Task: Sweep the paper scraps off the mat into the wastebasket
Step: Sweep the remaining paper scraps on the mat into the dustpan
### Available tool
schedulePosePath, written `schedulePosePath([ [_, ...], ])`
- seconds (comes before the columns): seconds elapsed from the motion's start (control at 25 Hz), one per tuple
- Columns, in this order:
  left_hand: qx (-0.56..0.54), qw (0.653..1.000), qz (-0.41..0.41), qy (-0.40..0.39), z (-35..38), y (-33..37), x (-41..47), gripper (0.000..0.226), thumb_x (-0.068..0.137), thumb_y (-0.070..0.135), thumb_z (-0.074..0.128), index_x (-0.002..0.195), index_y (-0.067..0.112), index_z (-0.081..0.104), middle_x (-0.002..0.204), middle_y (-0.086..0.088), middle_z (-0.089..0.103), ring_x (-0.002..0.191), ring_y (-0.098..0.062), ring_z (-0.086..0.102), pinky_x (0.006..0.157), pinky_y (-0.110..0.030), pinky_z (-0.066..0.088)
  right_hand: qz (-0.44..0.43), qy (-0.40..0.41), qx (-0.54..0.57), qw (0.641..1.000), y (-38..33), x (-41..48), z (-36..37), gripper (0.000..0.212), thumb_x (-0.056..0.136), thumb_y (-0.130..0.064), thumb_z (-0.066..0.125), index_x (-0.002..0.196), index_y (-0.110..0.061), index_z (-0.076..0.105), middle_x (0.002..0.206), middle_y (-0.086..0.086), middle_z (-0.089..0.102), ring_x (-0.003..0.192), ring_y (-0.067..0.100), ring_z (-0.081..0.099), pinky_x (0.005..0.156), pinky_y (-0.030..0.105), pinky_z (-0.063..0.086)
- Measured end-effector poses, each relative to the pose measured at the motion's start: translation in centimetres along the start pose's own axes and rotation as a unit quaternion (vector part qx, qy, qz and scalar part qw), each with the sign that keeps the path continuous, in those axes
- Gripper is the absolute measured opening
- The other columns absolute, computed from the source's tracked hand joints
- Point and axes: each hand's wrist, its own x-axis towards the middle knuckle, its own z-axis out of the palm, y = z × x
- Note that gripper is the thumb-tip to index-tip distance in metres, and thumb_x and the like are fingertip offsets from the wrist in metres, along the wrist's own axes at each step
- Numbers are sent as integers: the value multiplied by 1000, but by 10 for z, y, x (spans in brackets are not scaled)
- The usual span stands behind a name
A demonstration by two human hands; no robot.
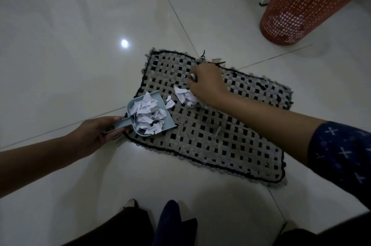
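Our left hand grips the handle of the blue dustpan, heaped with paper scraps, at the left edge of the woven mat, while our right hand curls round a small round-ended tool over loose scraps mid-mat; the orange wastebasket stands well apart on the floor.

Readable text, labels, numbers: none found.
Torn white paper scraps in the light blue plastic dustpan: any print is too small to tell. Dark blue fabric sleeve carries white crosses, which are a pattern and not lettering. Orange plastic mesh wastebasket: no legible label on the visible side.
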Motion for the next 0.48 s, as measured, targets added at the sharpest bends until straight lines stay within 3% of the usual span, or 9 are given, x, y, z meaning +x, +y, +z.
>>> schedulePosePath([
  [0.04, -2, 1000, 0, 2, 2, 0, 0, 21, 92, 0, 46, 106, -8, 58, 106, -15, 64, 73, -14, 72, 61, -19, 57, -7, -4, 11, 1000, -6, -1, 3, 34, 89, -5, 49, 57, 4, 46, 58, 29, 54, 50, 28, 44, 56, 33, 38],
  [0.12, 1, 1000, 3, 6, 4, 0, 1, 19, 92, 0, 46, 103, -7, 59, 105, -13, 64, 75, -13, 72, 63, -19, 57, -17, -8, 32, 999, -16, -1, 11, 31, 87, -6, 51, 64, 14, 58, 63, 31, 61, 55, 35, 55, 61, 42, 52],
  [0.2, 6, 1000, 3, 13, 6, 0, 1, 17, 92, 1, 46, 100, -4, 61, 106, -13, 63, 84, -16, 68, 63, -17, 56, -24, -14, 53, 998, -26, -1, 16, 26, 85, -6, 53, 76, 15, 66, 70, 34, 65, 56, 35, 59, 68, 48, 57],
  [0.36, 12, 1000, 1, 19, 5, 0, 3, 18, 92, 1, 47, 95, -4, 64, 102, -12, 64, 72, -12, 71, 59, -17, 56, -24, -19, 89, 996, -40, 5, 3, 21, 80, -4, 59, 76, 15, 67, 71, 35, 65, 51, 33, 55, 54, 38, 56],
  [0.44, 12, 1000, -4, 21, 5, 1, 3, 28, 91, 1, 47, 79, -2, 72, 99, -13, 65, 67, -11, 71, 57, -17, 55, -18, 3, 95, 995, -39, 16, -12, 18, 79, -5, 61, 77, 10, 70, 69, 31, 67, 52, 29, 58, 54, 39, 57],
  [0.48, 13, 1000, -7, 23, 4, 1, 3, 33, 91, 1, 48, 72, 0, 74, 96, -12, 67, 67, -12, 71, 56, -17, 55, -19, 5, 86, 996, -36, 22, -19, 16, 81, -6, 62, 79, 6, 72, 68, 25, 69, 51, 25, 57, 54, 32, 56],
])
